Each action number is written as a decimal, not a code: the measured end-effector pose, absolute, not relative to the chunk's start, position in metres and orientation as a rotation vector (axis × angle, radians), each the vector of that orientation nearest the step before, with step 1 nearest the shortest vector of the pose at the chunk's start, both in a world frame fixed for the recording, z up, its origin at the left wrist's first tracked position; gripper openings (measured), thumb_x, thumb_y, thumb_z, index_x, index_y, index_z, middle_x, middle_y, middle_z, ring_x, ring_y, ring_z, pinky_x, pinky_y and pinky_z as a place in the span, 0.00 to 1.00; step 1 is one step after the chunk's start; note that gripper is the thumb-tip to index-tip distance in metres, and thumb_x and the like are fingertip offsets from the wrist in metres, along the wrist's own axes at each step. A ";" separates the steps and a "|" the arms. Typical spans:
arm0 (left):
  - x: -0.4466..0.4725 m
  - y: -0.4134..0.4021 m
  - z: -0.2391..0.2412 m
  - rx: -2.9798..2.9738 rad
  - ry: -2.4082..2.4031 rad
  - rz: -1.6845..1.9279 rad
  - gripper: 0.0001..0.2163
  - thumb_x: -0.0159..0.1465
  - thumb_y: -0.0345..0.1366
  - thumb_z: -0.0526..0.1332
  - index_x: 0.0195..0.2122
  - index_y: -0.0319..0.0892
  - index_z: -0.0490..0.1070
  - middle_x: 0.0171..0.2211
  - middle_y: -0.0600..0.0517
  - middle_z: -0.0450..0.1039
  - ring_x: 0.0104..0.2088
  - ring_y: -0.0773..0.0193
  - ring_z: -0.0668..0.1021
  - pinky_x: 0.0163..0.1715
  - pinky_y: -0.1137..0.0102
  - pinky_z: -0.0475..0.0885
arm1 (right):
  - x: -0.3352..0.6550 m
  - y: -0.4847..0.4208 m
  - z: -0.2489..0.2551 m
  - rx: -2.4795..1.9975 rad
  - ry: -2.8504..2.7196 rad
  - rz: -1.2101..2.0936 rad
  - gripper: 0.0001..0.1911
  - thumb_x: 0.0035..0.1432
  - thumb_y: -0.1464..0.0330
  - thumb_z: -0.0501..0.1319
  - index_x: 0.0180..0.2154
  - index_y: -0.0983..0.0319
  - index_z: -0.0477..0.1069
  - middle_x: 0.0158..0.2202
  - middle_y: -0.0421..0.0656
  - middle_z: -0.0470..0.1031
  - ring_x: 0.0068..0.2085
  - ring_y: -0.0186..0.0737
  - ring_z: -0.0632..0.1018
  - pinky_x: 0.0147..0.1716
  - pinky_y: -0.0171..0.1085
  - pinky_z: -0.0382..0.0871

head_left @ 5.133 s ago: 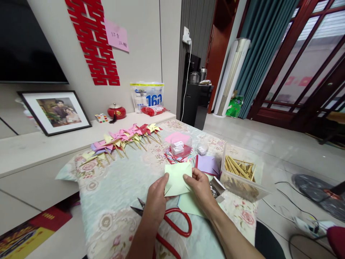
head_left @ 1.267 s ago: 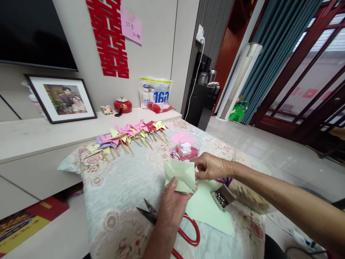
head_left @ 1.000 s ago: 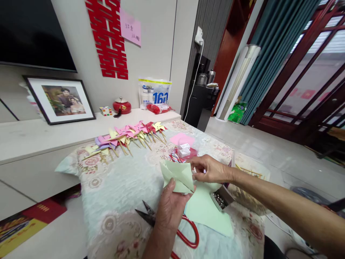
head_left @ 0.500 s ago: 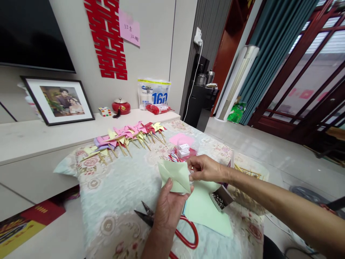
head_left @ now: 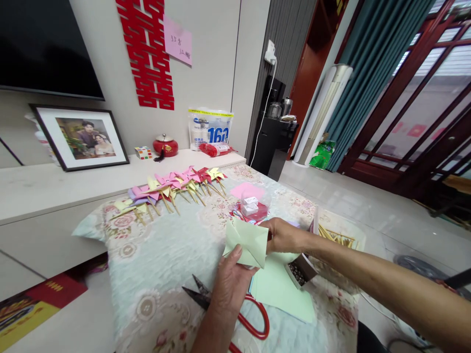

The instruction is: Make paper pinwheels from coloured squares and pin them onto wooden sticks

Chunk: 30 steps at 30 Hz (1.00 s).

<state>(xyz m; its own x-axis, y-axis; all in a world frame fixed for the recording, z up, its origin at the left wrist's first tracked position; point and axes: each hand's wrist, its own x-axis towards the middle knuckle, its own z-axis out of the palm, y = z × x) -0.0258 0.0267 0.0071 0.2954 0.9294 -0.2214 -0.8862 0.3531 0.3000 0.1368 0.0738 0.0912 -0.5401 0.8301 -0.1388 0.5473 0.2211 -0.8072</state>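
Observation:
A square of pale green paper (head_left: 247, 241), creased with folds, is in my left hand (head_left: 232, 282), thumb pressed on its front and fingers behind. At its right edge is my right hand (head_left: 282, 235), closed, its fingertips hidden behind the paper, so what they pinch cannot be made out. Beneath the hands lies a stack of light green sheets (head_left: 281, 289). A small open box (head_left: 311, 270) holding dark metal pins (head_left: 297, 273) sits at the stack's right. Red-handled scissors (head_left: 263, 321) lie open, partly under my left forearm.
Paper pinwheels on sticks (head_left: 172, 184) lie in a row along the table's far side. Behind my hands stands a clear tub (head_left: 267, 200) with small white boxes (head_left: 250, 207). Thin wooden sticks (head_left: 333, 235) lie in a container at the right. A floral cloth (head_left: 158, 250) covers the table.
The green paper and my left hand have shifted slightly right and the paper is turned a little. My right hand's fingertips have slipped behind the paper's edge.

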 end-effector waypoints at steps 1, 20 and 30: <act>-0.026 0.027 0.007 0.131 0.390 1.214 0.24 0.61 0.30 0.65 0.58 0.44 0.67 0.42 0.43 0.80 0.41 0.54 0.80 0.40 0.55 0.76 | 0.137 0.073 0.091 -1.283 -2.194 1.185 0.06 0.47 0.68 0.69 0.29 0.63 0.77 0.26 0.36 0.77 0.32 0.39 0.77 0.32 0.33 0.70; -0.027 0.030 0.010 -0.025 0.385 1.195 0.22 0.64 0.27 0.60 0.60 0.44 0.68 0.41 0.46 0.82 0.37 0.57 0.82 0.43 0.57 0.75 | 0.125 0.052 0.086 -1.352 -2.362 0.645 0.05 0.50 0.76 0.65 0.29 0.61 0.74 0.27 0.37 0.73 0.25 0.33 0.70 0.26 0.30 0.60; -0.029 0.031 0.010 -0.040 0.342 1.189 0.22 0.64 0.27 0.59 0.60 0.45 0.67 0.41 0.45 0.82 0.39 0.56 0.82 0.46 0.55 0.75 | 0.132 0.057 0.073 -1.259 -2.335 0.676 0.11 0.51 0.72 0.68 0.28 0.61 0.64 0.26 0.34 0.66 0.25 0.31 0.65 0.25 0.30 0.56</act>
